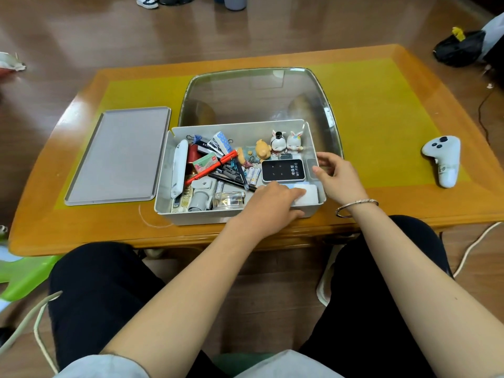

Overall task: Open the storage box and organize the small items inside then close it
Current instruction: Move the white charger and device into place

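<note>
The grey storage box (163, 170) stands open on the table, its clear lid (259, 96) tipped up behind it. Inside lie pens, batteries, clips, a red pen (211, 167), a black Wi-Fi device (282, 170), three small figurines (286, 141) along the far wall, and a white packet (308, 195) in the near right corner. My left hand (270, 203) rests fingers-down on that white packet at the near edge. My right hand (335, 173) hovers over the box's right wall, fingers spread, holding nothing.
A flat grey tray (120, 156) lies left of the box on the yellow mat. A white handheld controller (444, 159) lies on the table at the right. My knees sit against the table's near edge. A black bag (461, 47) is on the floor.
</note>
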The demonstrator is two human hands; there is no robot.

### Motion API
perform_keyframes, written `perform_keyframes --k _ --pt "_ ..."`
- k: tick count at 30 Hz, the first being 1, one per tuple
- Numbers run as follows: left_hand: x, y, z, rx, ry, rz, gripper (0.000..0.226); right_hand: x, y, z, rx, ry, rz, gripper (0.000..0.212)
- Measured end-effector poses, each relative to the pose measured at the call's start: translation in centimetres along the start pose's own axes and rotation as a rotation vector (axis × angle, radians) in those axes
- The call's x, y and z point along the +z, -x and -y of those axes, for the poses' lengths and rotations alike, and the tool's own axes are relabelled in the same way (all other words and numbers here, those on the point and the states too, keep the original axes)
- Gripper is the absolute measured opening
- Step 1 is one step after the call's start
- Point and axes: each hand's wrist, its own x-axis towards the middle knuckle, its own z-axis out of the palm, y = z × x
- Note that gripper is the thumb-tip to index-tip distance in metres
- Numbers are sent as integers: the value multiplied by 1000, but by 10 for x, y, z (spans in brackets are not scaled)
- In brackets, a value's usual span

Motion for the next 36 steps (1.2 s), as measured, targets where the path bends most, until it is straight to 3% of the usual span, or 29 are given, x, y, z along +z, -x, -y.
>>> perform_keyframes --k 17,27,36 --pt "18 14 -5 36 -52 -192 40 3 5 3 4 41 -28 33" --pt "25 26 -8 23 -54 -313 39 11 11 11 -50 235 -91 42" --pt "15 48 20 -82 23 -444 37 20 15 35 -235 408 -194 35"
